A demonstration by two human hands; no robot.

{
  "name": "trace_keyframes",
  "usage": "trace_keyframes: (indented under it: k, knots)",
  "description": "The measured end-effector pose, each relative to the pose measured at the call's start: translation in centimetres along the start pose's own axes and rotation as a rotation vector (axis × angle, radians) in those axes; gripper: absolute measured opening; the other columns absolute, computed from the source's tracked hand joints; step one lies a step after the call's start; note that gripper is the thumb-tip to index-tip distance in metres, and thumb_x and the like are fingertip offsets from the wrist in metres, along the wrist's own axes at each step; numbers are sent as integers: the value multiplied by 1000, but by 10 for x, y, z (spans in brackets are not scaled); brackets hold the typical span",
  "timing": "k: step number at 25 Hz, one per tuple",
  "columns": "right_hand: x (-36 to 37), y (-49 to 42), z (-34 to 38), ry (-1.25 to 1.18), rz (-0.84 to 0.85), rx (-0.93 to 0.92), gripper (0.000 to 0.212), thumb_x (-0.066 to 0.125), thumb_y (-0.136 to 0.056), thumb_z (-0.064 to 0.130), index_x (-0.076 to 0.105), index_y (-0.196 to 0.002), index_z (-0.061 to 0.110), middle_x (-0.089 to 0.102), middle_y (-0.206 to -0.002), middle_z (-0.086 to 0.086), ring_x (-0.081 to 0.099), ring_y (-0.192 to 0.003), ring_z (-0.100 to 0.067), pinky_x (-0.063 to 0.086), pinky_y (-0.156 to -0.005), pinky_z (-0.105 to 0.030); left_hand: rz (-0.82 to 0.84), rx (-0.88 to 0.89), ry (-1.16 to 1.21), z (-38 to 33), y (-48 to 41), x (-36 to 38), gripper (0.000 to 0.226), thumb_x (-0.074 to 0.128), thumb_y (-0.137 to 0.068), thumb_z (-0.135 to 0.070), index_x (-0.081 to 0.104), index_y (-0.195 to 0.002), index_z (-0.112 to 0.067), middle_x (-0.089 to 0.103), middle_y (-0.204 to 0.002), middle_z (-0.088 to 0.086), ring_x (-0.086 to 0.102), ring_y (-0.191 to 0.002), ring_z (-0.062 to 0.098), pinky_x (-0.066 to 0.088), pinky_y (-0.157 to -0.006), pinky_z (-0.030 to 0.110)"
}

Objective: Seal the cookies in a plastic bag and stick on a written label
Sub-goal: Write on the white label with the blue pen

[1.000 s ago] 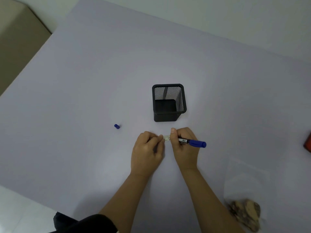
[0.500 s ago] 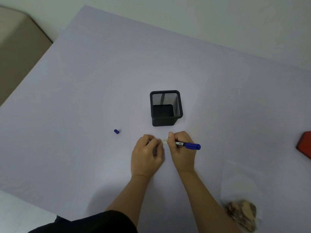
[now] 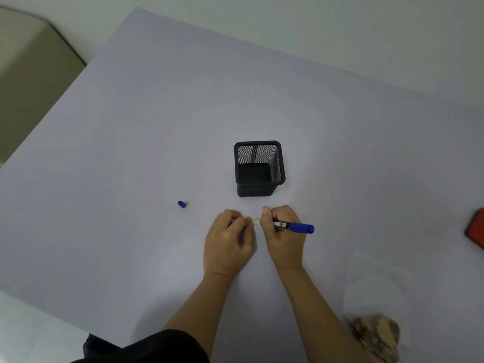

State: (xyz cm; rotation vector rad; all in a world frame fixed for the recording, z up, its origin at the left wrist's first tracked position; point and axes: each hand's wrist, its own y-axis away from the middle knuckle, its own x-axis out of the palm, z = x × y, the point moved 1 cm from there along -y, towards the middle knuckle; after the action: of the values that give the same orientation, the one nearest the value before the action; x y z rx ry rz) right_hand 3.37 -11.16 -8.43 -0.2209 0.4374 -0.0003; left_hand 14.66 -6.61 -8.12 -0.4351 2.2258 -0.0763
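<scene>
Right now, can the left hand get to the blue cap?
Probably yes: the cap lies on the table left of the left hand, nothing between. But that hand pinches the label and must let go first.

The light is soft and even, a bit dim. The table [image 3: 131, 153] looks brightest in the middle, around the black mesh cup [image 3: 258, 191], and turns greyer toward its edges. Soft, faint shadows lie on the table beside the left hand [image 3: 227, 244] and the right hand [image 3: 285, 239]. The wide lens bends the table's straight edges a little. The middle is sharp, but the cookies [image 3: 377, 334] in the bottom right corner look blurry and smeared
</scene>
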Motion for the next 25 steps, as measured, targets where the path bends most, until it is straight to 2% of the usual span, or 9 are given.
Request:
trace_keyframes:
  k: [10,13,17,21,25]
  knots:
    - [1,-1,0,-18,-14,31,34,49,-89,24,52,-65,0,52,-60,-11,46,-57,-18,41,-52,-19,0,3,1,0,0,-1,23,55,-83,-24,69,-79,-7,60,-80,4,53,-70,14,42,-62,16]
    - [1,0,1,-28,-2,13,33,49,-89,23,53,-65,1,53,-60,-11,47,-58,-17,41,-54,-14,0,0,3,0,0,0,22,55,-82,-24,69,-79,-7,60,-81,4,53,-71,14,43,-62,17]
    - [2,0,-1,9,1,10,34,49,-90,25,53,-65,1,53,-60,-9,47,-57,-17,43,-52,-21,1,-3,5,0,0,0,22,56,-82,-23,69,-79,-6,60,-80,4,53,-71,15,46,-61,20]
    - [2,1,-1,19,3,-10,33,50,-89,25,53,-66,2,54,-61,-10,47,-58,-16,42,-55,-15,-2,-3,2,-1,0,-1,22,56,-82,-24,69,-79,-7,60,-80,4,54,-71,15,42,-63,16]
    - [1,1,-2,35,21,-23,31,50,-89,25,52,-66,4,53,-61,-8,47,-58,-13,42,-56,-15,0,-2,4,-1,0,0,20,57,-81,-23,70,-81,-8,61,-81,4,53,-71,14,41,-65,15]
